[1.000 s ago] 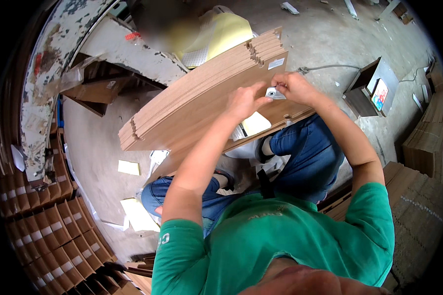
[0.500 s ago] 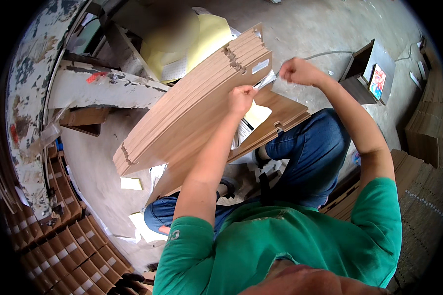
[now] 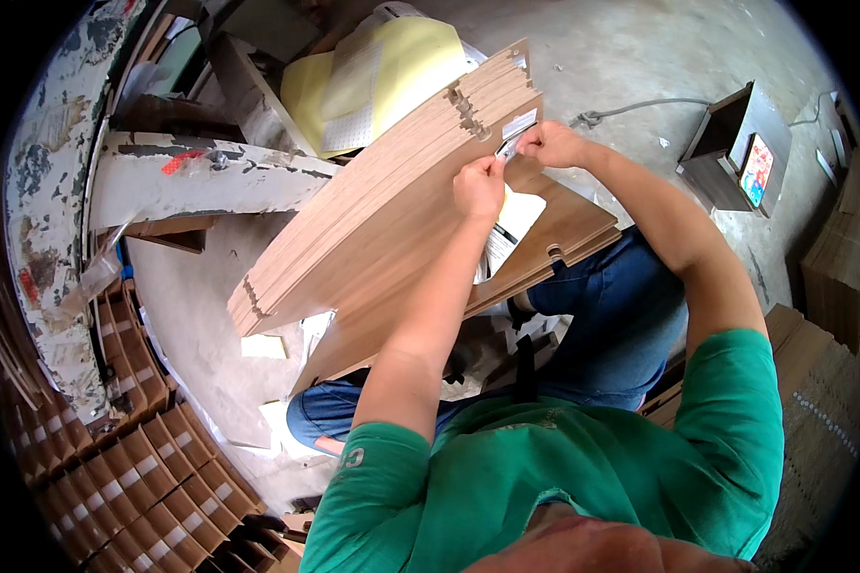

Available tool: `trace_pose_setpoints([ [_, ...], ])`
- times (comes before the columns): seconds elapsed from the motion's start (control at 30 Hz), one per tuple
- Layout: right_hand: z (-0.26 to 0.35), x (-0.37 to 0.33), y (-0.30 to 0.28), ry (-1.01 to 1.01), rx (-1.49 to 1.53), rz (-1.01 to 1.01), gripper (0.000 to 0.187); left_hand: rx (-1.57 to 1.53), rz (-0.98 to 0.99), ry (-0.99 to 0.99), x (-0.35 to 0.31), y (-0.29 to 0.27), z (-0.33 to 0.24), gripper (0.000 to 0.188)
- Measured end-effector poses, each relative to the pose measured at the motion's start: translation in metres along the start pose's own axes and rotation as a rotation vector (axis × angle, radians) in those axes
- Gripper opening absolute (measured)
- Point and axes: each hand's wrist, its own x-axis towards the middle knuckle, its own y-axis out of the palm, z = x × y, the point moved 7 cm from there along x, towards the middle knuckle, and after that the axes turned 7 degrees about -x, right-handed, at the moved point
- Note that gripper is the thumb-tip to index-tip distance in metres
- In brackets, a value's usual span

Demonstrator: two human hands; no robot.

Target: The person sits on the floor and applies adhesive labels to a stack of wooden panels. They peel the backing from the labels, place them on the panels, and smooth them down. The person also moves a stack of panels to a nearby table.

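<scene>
My left hand (image 3: 479,187) pinches the near end of a small white label strip (image 3: 509,148) at the edge of a leaning stack of wood-grain panels (image 3: 382,205). Thumb and fingers of my right hand (image 3: 552,145) are closed on the strip's far end. A white label (image 3: 520,124) is stuck on the front panel's face, just beyond both hands. Below my left hand, printed label sheets (image 3: 514,229) with yellowish backing lie on a second, lower stack of panels (image 3: 573,222). My fingers partly cover the strip.
A peeling white metal beam (image 3: 210,177) stands left of the panels, with a yellow sheet (image 3: 406,67) behind them. To the right, a metal box (image 3: 717,143) carries a lit phone (image 3: 757,170); a grey cable (image 3: 640,103) runs to it. Brown cardboard dividers (image 3: 153,477) fill the lower left.
My right hand has come in to the left, from apart to closed on the label strip. My left hand stays on the strip. The whole view has shifted slightly.
</scene>
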Motion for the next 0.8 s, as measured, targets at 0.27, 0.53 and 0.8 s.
trace_pose_setpoints([
  [0.27, 0.019, 0.004, -0.001, 0.15, -0.187, 0.064, 0.031, 0.238, -0.031, -0.081, -0.003, -0.017, 0.0, 0.031],
  [0.53, 0.061, 0.006, 0.05, -0.04, -0.586, 0.189, 0.025, 0.044, 0.076, -0.027, -0.044, -0.104, -0.014, 0.031],
  [0.8, 0.026, -0.01, -0.044, 0.136, 0.015, -0.008, 0.019, -0.524, -0.214, -0.161, -0.103, -0.276, 0.014, 0.014],
])
